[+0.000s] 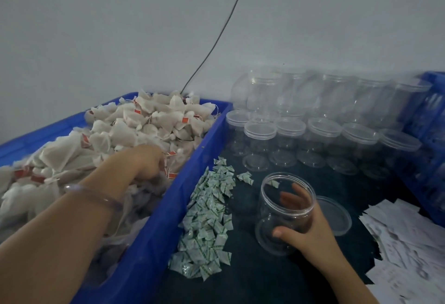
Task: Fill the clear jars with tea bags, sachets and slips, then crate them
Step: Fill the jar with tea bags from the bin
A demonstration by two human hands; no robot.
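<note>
Right hand (307,230): fingers wrapped round open clear jar (286,207), tilted on worktop (252,279); sachets (209,217) at its 9 o'clock. Left hand (148,161) in tea bags (134,125), 10 o'clock; its fingers buried, state cannot be told.

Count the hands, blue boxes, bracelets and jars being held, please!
Hands: 2, left hand and right hand
Blue boxes: 2, tea-bag box and side box
Bracelets: 1, this bracelet
Held jars: 1, this jar
Total: 6
</note>
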